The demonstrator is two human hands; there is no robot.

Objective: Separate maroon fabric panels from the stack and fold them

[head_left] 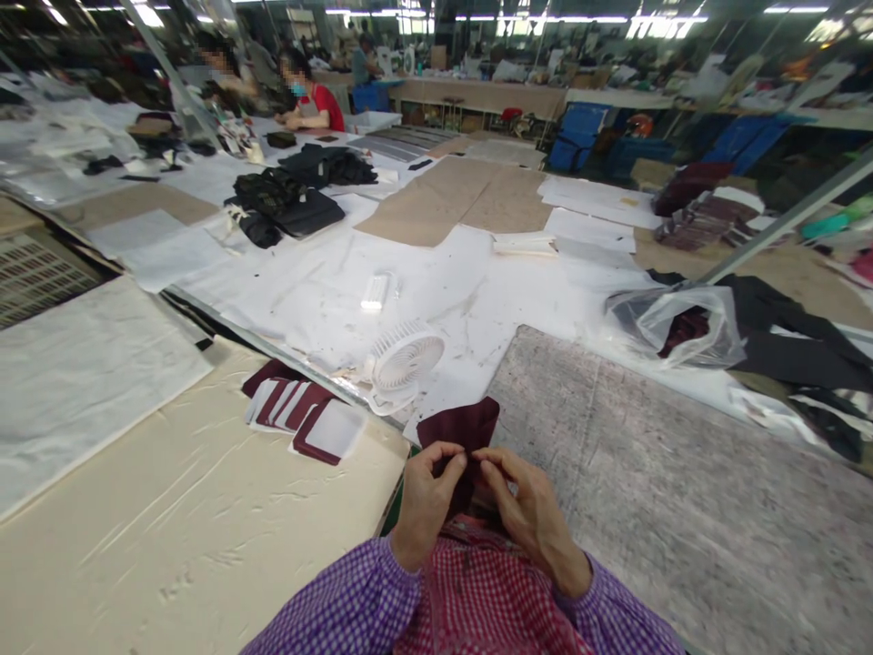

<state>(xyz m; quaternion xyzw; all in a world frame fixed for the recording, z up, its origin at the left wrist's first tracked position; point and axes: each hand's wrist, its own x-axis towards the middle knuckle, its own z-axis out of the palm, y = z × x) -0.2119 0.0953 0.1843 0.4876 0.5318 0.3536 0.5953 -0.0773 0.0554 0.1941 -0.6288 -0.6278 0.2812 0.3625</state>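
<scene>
A dark maroon fabric piece (458, 428) is held up just in front of my chest. My left hand (426, 500) pinches its near edge with fingers curled closed. My right hand (528, 509) grips the same edge from the right, thumb and fingers pressed together. The two hands meet at the cloth's lower edge, over the seam between the cream pad and the grey felt surface. The part of the cloth behind my fingers is hidden.
A stack of maroon and white pieces (306, 417) lies on the cream pad (170, 509) to the left. A small white fan (402, 362) stands just beyond. A plastic bag (675, 323) and dark cloth (797, 341) lie right. People sit far back at the table's far left.
</scene>
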